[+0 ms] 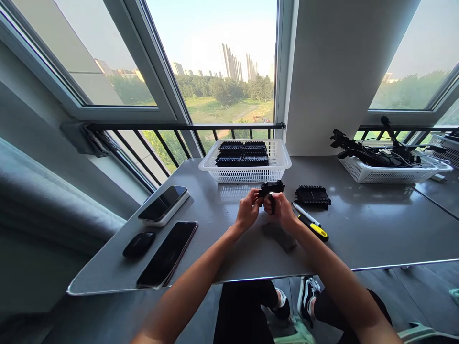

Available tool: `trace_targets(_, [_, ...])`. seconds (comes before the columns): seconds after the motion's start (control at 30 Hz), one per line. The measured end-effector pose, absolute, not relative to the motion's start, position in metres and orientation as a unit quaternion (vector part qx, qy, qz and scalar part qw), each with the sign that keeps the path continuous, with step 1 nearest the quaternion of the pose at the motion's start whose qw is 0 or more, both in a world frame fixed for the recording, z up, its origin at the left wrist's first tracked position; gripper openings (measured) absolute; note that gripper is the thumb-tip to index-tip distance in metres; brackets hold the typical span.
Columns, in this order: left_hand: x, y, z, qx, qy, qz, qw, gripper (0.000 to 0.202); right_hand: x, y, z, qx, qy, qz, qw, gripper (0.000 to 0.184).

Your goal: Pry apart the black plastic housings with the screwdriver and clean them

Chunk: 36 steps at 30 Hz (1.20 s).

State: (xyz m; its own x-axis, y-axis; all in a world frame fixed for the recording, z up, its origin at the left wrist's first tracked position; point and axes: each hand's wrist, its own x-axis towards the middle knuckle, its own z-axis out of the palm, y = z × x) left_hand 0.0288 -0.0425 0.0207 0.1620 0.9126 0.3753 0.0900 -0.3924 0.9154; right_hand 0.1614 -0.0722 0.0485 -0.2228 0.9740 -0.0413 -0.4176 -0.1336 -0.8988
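My left hand point(250, 208) pinches one side of a black plastic part with toothed edges point(272, 186), held just above the table in front of the white basket. My right hand point(281, 210) is closed on the same part from the other side, thumb up. A dark piece shows at the right fingers; whether it belongs to the part I cannot tell. Right of my hands, a similar flat black plastic piece point(312, 196) lies on the table. Beside my right wrist are a white marker point(307, 214) and a tool with a yellow and black handle point(316, 230), its front end hidden.
A white basket point(247, 176) with several black toothed pieces stands by the window. Another white basket point(390, 174) with black parts and cables is at the right. Phones point(168, 253) and a black rounded object point(139, 244) lie left on the grey table point(376, 229).
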Motion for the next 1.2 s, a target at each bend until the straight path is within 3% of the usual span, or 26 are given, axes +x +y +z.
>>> trace_targets(0.17, [0.020,-0.024,0.014,0.549,0.417,0.594,0.414,0.022,0.165,-0.074,0.051,-0.373,-0.385,0.610,0.584,0.034])
trace_targets(0.27, [0.014,-0.013,0.010,0.465,0.398,0.624,0.486,0.031,0.170,-0.067,0.045,-0.418,-0.339,0.568,0.623,0.037])
trace_targets(0.6, [0.016,-0.019,0.017,0.417,0.248,0.601,0.635,0.027,0.173,-0.057,0.033,-0.410,-0.282,0.654,0.570,0.032])
trace_targets(0.8, [0.019,-0.022,0.020,0.403,0.283,0.587,0.643,0.032,0.172,-0.058,0.030,-0.411,-0.280,0.610,0.616,0.043])
trace_targets(1.03, [0.011,-0.018,0.018,0.362,0.359,0.525,0.681,0.021,0.174,-0.053,0.029,-0.438,-0.289,0.486,0.699,0.045])
trace_targets(1.2, [0.017,-0.029,0.027,0.416,0.313,0.520,0.677,0.044,0.175,-0.051,0.026,-0.463,-0.326,0.428,0.705,0.042])
